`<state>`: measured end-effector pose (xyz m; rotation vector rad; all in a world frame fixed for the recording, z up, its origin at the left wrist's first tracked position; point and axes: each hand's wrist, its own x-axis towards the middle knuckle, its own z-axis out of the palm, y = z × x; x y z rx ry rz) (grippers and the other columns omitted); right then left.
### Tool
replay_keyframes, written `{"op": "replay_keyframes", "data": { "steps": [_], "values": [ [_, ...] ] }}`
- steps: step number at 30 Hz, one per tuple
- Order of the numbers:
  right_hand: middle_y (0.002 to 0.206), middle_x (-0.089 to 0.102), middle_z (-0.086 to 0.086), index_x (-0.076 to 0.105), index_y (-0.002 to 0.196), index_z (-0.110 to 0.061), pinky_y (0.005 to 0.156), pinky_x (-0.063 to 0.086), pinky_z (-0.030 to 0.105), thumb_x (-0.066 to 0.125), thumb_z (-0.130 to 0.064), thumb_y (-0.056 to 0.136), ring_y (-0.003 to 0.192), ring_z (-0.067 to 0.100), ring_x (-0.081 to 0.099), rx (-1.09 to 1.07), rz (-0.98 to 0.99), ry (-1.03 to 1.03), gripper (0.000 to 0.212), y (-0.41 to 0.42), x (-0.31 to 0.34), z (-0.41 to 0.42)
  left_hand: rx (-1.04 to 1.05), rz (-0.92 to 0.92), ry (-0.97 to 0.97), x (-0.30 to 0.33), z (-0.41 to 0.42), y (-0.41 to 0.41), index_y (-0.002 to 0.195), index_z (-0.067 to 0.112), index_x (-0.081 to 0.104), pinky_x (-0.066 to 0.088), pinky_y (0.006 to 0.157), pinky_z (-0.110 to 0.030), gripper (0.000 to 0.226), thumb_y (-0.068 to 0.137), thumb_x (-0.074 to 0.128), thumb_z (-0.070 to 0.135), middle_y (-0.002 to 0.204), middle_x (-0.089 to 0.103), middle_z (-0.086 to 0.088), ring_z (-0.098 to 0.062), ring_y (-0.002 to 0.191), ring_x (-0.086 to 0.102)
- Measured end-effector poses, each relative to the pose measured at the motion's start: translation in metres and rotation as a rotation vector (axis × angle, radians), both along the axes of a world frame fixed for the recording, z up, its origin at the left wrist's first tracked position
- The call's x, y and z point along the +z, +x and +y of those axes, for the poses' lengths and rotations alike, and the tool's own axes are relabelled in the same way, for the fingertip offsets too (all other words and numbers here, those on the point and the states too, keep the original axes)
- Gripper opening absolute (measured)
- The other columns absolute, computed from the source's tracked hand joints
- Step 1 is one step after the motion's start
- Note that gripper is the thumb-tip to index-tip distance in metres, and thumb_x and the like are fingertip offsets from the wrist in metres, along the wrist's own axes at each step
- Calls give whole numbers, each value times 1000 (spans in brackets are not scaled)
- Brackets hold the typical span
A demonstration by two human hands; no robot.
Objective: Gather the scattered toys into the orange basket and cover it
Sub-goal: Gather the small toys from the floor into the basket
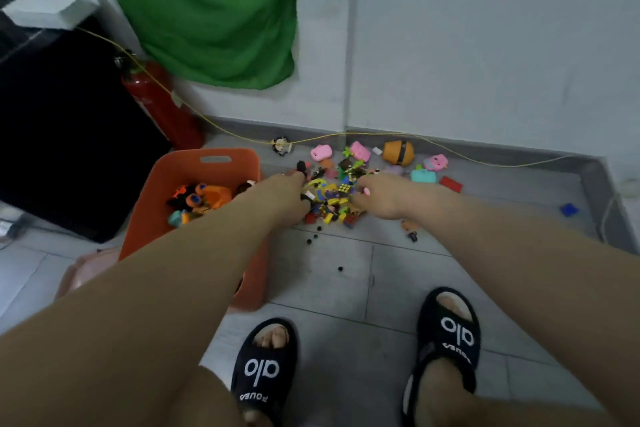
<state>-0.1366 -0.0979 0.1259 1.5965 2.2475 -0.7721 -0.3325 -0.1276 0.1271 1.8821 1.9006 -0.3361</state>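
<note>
1. Toys (334, 196), small and many-coloured, lie heaped on the grey floor (346, 274) near the far wall.
2. Orange basket (207, 166) stands just left of the heap, a few toys already inside.
3. Left hand (289, 196) reaches into the heap's left edge; whether its fingers grip anything cannot be told.
4. Right hand (379, 199) rests on the heap's right side, fingers curled into the toys; grip unclear.
5. Black slippers (265, 366) show nearest.

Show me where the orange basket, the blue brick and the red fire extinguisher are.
orange basket (221, 168): head view, far wall under the handle slot.
blue brick (569, 209): head view, top face.
red fire extinguisher (162, 107): head view, cylinder body.
</note>
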Motion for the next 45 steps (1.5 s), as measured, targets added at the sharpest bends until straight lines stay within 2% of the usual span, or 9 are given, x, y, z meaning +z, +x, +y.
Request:
{"op": "replay_keyframes", "data": {
  "steps": [5, 9, 17, 24, 28, 31, 37, 39, 45],
  "values": [
    [136, 53, 16, 45, 138, -13, 84, 46, 31, 46, -42, 98, 108, 31, 55, -167, -1, -26, 49, 103, -27, 15, -82, -30, -57, -16, 32, 87, 145, 16, 32, 46, 93, -39, 55, 95, 48, 35, 139, 49, -17, -34, 118, 53],
    [134, 54, 19, 42, 140, -10, 95, 46, 39, 52, -43, 96, 118, 34, 54, -394, 72, 25, 55, 167, -67, 22, -77, -48, -131, -56, 56, 130, 148, 19, 26, 48, 93, -45, 64, 93, 53, 34, 140, 47, -19, -37, 115, 54],
    [157, 15, 23, 8, 156, -30, 115, 25, 45, 63, -61, 82, 144, 39, 23, -792, 139, -13, 97, 215, -211, 42, -21, 62, -131, -189, 79, 155, 152, 38, -3, 23, 112, -59, 102, 80, 66, 58, 162, -2, -10, -41, 146, 8],
    [154, 18, 21, 18, 150, -41, 114, 24, 52, 58, -79, 70, 144, 39, 15, -740, 129, 169, 98, 188, -294, 64, 238, -127, -49, -280, 92, 140, 150, 45, -5, 19, 115, -56, 118, 65, 75, 65, 161, -6, -11, -40, 146, 2],
    [145, 26, 22, 26, 144, -43, 106, 37, 54, 50, -84, 60, 133, 45, 29, -652, 166, 150, 96, 166, -306, 56, 167, -154, 54, -303, 68, 140, 149, 39, 10, 26, 112, -51, 103, 72, 75, 55, 157, 4, -12, -41, 141, 8],
    [137, 30, 17, 33, 142, -35, 98, 43, 53, 63, -71, 68, 125, 43, 36, -579, 147, 215, 87, 157, -304, 51, 163, -177, 66, -299, 76, 142, 140, 33, 23, 36, 104, -47, 87, 73, 77, 47, 147, 17, -13, -40, 132, 20],
    [152, 12, 12, 14, 146, -45, 91, 49, 54, 68, -66, 71, 131, 41, 30, -510, 62, 232, 95, 153, -303, 52, -43, -107, 85, -303, 75, 146, 134, 41, 26, 42, 96, -48, 79, 72, 74, 52, 130, 28, -9, -36, 125, 26],
    [145, 19, 11, 18, 148, -43, 82, 52, 48, 68, -62, 72, 121, 40, 38, -456, 52, 266, 92, 152, -301, 55, -90, -71, 103, -305, 74, 144, 129, 39, 32, 44, 93, -47, 66, 77, 72, 48, 129, 29, -9, -35, 123, 27],
    [134, 27, 9, 29, 141, -28, 65, 45, 38, 62, -61, 80, 108, 32, 44, -322, -84, 278, 77, 140, -296, 50, -139, -48, 110, -310, 77, 136, 122, 30, 34, 48, 91, -43, 51, 85, 67, 40, 130, 27, -10, -34, 123, 28]
  ]
}}
